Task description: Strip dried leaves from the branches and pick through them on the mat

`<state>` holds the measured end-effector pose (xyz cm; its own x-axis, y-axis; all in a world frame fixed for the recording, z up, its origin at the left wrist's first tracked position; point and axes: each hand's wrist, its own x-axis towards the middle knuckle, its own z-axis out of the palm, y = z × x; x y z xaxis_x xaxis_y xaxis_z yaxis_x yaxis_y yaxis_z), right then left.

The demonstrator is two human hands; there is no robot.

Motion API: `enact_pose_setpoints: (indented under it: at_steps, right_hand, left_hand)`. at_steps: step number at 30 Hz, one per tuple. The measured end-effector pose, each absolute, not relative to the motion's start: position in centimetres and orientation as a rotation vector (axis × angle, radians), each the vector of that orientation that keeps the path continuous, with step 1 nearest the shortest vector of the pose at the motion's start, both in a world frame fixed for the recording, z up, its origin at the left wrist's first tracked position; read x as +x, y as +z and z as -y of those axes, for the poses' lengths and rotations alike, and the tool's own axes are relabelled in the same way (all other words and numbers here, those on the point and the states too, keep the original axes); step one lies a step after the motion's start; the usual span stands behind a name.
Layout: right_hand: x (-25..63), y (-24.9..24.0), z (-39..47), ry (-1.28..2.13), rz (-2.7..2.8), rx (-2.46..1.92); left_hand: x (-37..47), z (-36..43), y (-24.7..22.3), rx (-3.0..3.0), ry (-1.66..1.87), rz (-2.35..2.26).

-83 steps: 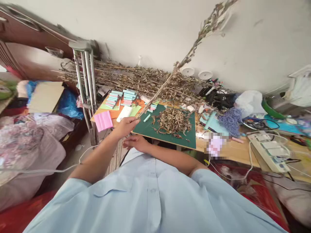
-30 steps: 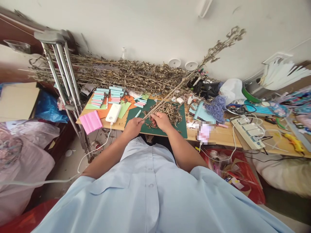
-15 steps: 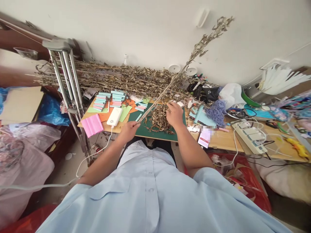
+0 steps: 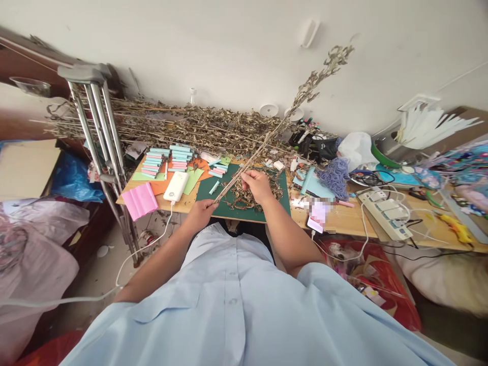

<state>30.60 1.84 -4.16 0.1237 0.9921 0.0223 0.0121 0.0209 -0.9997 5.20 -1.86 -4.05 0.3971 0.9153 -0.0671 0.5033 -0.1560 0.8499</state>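
Observation:
My left hand (image 4: 202, 214) is closed round the lower end of a bundle of dried plant stalks (image 4: 267, 138). The bundle slants up and away to the right, its leafy tips in front of the wall. My right hand (image 4: 258, 187) is beside the stalks, above a pile of dried leaves (image 4: 275, 184); its thumb and fingers are pinched together near the stems. Whatever the pinch holds is too small to make out. Beneath both lies a green cutting mat (image 4: 206, 189), with a small pale blue paper roll (image 4: 214, 187) near its left side.
More dried stalks (image 4: 163, 119) lie along the wall. To the left stand rows of paper rolls (image 4: 179, 155), a white power bank (image 4: 176, 186) with its cable, and metal crutches (image 4: 99, 117). On the right are a phone (image 4: 315, 223), purple yarn (image 4: 333, 175) and a power strip (image 4: 387, 216).
My right hand has moved left from over the leaf pile to beside the stalks, its fingers now pinched. My left hand still grips the stalks. The view has shifted slightly.

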Motion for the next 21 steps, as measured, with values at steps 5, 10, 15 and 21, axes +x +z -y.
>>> enact_pose_setpoints:
  at_steps: [5, 10, 15, 21]
  right_hand:
    - [30.8, -3.5, -0.8, 1.085, 1.327, -1.349]
    - [33.3, -2.8, -0.4, 0.849, 1.708, -1.59]
    - [36.5, -3.6, -1.5, 0.412, 1.584, -1.862]
    - [37.2, -4.2, -2.9, 0.405, 1.419, -1.826]
  left_hand:
    - [4.6, 2.2, -4.5, 1.737, 0.6, -1.232]
    - [3.6, 2.7, -4.7, 1.695, 0.554, -1.253]
    - [2.6, 2.9, -4.8, 1.681, 0.606, -1.264]
    - [2.0, 3.5, -5.2, 1.675, 0.555, -1.262]
